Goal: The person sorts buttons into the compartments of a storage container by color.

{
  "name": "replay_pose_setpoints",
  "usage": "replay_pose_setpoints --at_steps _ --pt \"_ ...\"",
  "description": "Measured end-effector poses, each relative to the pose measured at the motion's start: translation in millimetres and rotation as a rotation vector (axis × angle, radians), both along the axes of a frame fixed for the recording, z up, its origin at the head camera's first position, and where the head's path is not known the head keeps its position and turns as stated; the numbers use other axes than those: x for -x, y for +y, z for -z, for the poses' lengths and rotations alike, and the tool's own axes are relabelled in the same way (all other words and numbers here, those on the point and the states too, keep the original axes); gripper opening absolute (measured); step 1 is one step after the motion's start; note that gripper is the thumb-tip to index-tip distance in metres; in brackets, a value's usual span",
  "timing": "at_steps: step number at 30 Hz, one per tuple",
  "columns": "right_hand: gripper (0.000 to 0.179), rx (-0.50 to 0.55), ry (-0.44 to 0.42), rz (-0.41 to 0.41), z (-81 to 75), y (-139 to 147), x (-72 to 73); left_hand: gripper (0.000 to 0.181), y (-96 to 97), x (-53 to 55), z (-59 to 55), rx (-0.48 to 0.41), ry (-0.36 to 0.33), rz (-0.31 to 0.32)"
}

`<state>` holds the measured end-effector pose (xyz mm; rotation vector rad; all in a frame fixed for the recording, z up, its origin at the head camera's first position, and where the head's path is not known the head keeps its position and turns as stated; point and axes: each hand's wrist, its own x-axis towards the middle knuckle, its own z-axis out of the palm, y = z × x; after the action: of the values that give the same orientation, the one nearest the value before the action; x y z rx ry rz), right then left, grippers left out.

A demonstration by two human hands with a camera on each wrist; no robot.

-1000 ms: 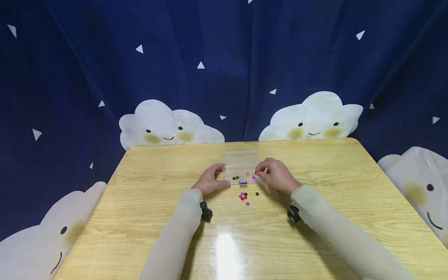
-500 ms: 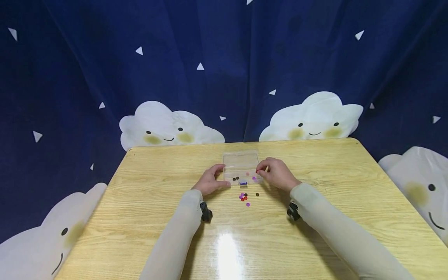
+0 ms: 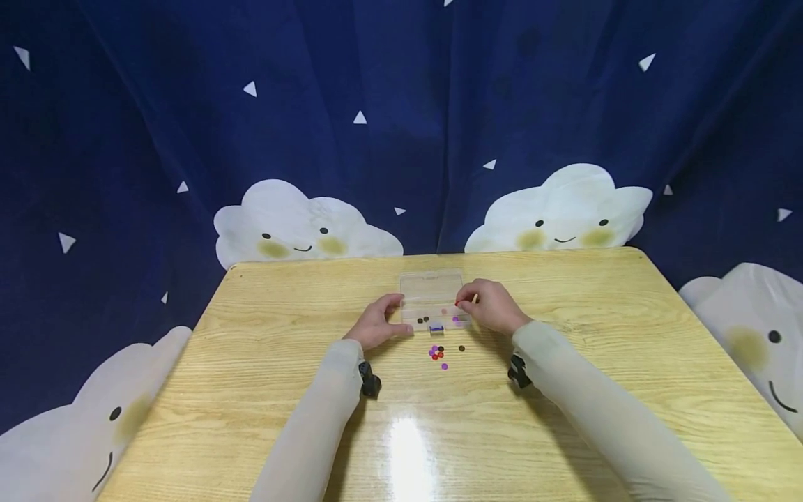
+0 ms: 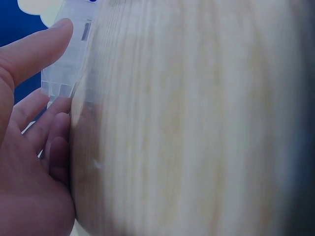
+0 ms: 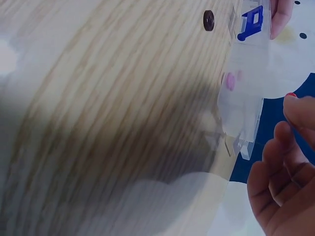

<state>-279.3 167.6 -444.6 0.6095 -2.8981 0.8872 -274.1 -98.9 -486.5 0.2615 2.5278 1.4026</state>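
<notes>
A clear plastic box [image 3: 433,312] with its lid [image 3: 431,286] raised stands toward the back of the table, a blue latch [image 3: 436,328] at its front. My left hand [image 3: 376,322] holds the box's left end, thumb at the front corner and fingers toward the rear. Over the right end, my right hand [image 3: 495,307] pinches a small red button [image 5: 291,95] between thumb and fingertip. Inside the box lie two dark buttons [image 3: 423,320], a purple button [image 3: 455,319] and a pale reddish one [image 3: 444,312].
In front of the box, a small cluster of purple, red and black buttons [image 3: 436,353] lies on the wooden table [image 3: 282,362]. A dark button [image 3: 461,348] is to its right, a purple one [image 3: 445,366] nearer me. A dark blue curtain [image 3: 401,125] hangs behind.
My right hand, with the red button, has shifted slightly left and away from me over the box. My left hand and the loose buttons have stayed put.
</notes>
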Motion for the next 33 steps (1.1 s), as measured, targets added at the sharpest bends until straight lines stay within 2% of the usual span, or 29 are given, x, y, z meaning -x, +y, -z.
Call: replay_pose_setpoints --at_steps 13,21,33 --pt "0.008 -0.05 -0.047 0.031 -1.4 -7.7 9.6 0.078 -0.9 -1.2 -3.4 -0.003 -0.008 -0.004" --pt "0.009 -0.06 -0.012 0.006 -0.9 -12.2 16.7 0.078 -2.0 -0.3 -1.9 -0.004 -0.011 -0.007" --pt "0.008 -0.062 -0.025 -0.005 -1.9 -22.5 18.9 0.078 -0.4 -1.1 -1.2 -0.011 -0.013 -0.003"
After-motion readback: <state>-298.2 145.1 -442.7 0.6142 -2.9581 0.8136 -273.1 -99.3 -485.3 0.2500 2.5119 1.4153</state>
